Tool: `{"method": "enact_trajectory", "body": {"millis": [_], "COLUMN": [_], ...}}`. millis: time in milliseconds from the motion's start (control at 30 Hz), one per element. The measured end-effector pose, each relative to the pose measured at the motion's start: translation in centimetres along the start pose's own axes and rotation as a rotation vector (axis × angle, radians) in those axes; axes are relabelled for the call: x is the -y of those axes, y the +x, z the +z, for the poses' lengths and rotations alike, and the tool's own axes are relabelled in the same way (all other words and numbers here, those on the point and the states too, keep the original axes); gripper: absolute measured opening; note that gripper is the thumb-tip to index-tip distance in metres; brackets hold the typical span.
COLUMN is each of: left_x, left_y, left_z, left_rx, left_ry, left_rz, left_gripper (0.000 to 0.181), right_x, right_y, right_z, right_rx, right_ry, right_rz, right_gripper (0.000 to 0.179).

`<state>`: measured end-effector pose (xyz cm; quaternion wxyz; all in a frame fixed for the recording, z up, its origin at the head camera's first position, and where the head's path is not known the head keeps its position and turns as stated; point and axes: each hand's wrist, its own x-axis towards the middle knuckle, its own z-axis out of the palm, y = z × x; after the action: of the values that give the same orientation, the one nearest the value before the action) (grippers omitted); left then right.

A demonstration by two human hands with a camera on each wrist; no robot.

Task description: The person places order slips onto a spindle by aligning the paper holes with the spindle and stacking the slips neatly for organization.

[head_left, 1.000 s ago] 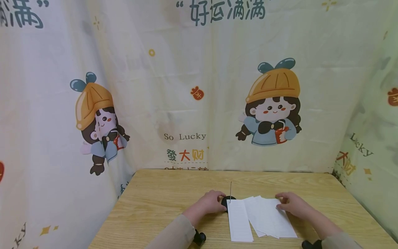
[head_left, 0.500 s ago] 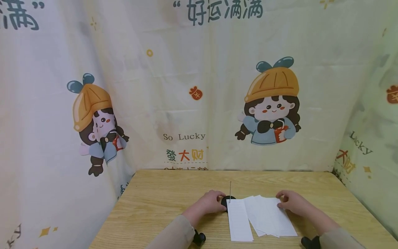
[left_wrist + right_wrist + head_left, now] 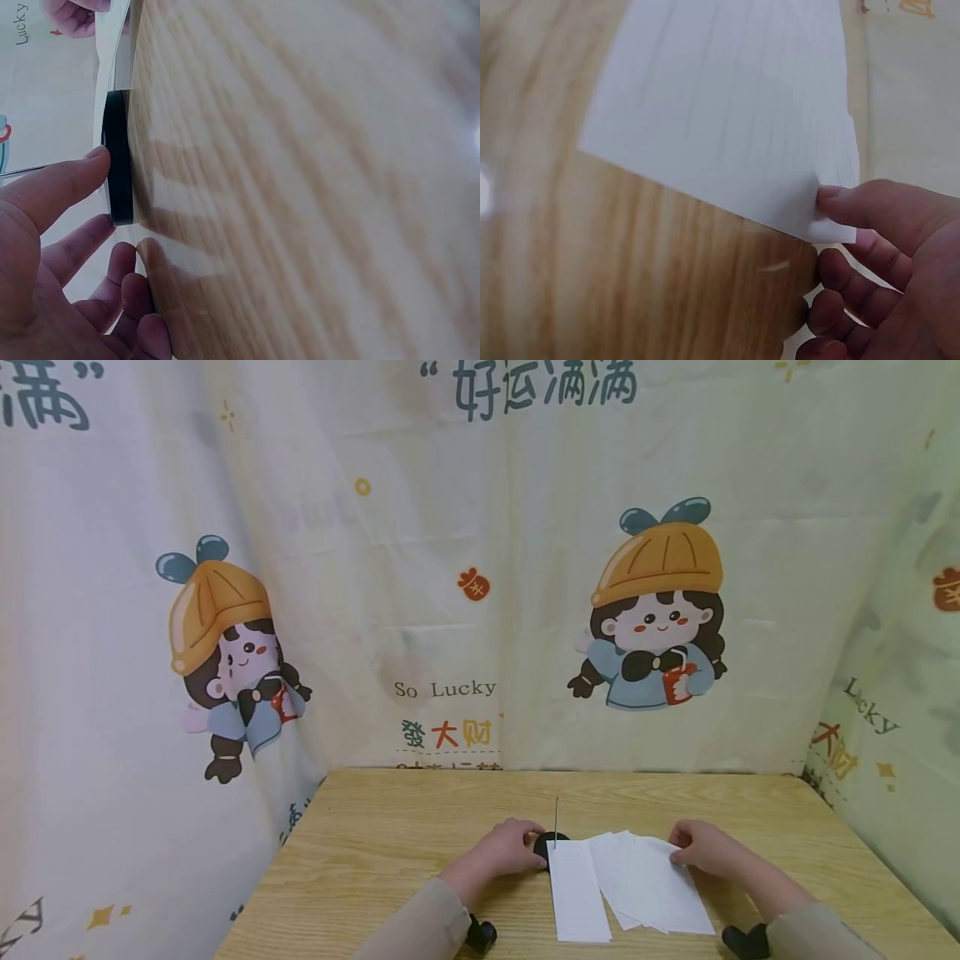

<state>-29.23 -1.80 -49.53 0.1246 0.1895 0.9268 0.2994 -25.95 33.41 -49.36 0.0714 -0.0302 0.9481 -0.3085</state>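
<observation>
Clock positions are taken in the head view about the paper spike's base, with 12 farthest from the person.

- Base, black, round, flat: on the worktop, low weight at the foot of the spike.
- Spike, thin, metal-looking: upright from the base, tip bare.
- Slip, narrow, white: toward 5 o'clock, its far left corner at the spike's foot, apparently pierced there, which would explain why it hangs from that corner. A doubled edge suggests more than one layer.
- Sheets, white, overlapping in a loose fan: between 3 and 4 o'clock, left margin meeting the slip. Faint ruling shows on the top one in the right wrist view. Whether any is pierced cannot be told.
- Left hand: at 9 o'clock, narrow grip, thumb and forefinger at the base's rim, other fingers curled beside it; likely so the light stand does not slide or tip.
- Right hand: at 3 o'clock, pinching the far right corner of the fan, thumb above; a corner hold probably chosen to leave the paper's face uncreased. The corner looks slightly lifted; how many sheets are caught cannot be told.
- Curtain, printed: 12 o'clock, beyond the worktop.
</observation>
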Motion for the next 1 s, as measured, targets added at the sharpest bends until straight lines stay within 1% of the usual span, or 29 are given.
{"method": "enact_trajectory", "body": {"millis": [133, 267, 433, 500, 667, 933, 1000], "left_x": [-0.1, 0.0, 0.2, 0.2, 0.3, 0.1, 0.1], "left_y": [-0.1, -0.2, 0.0, 0.0, 0.0, -0.2, -0.2], "left_z": [0.0, 0.0, 0.1, 0.1, 0.0, -0.2, -0.2], "left_rx": [-0.001, -0.002, 0.002, 0.006, 0.013, 0.015, 0.016], "left_ry": [-0.005, -0.01, -0.003, -0.003, -0.01, -0.027, -0.025], "left_rz": [0.001, -0.006, -0.007, -0.007, -0.003, 0.0, -0.005], "left_gripper": [0.046, 0.046, 0.046, 0.047, 0.048, 0.049, 0.049], "right_x": [0.2, 0.2, -0.3, -0.5, -1.1, -1.1, -1.0], "right_y": [-0.3, -0.5, -0.7, -0.8, -1.3, -2.0, -2.1], "right_z": [0.1, 0.1, 0.2, 0.3, 0.4, 0.3, 0.2], "right_rx": [-0.017, -0.012, -0.02, -0.035, -0.079, -0.145, -0.146], "right_ry": [-0.006, 0.004, 0.069, 0.103, 0.155, 0.139, 0.171], "right_rz": [-0.021, 0.005, 0.043, 0.052, -0.006, -0.084, -0.085], "right_gripper": [0.021, 0.024, 0.036, 0.038, 0.036, 0.034, 0.034]}}
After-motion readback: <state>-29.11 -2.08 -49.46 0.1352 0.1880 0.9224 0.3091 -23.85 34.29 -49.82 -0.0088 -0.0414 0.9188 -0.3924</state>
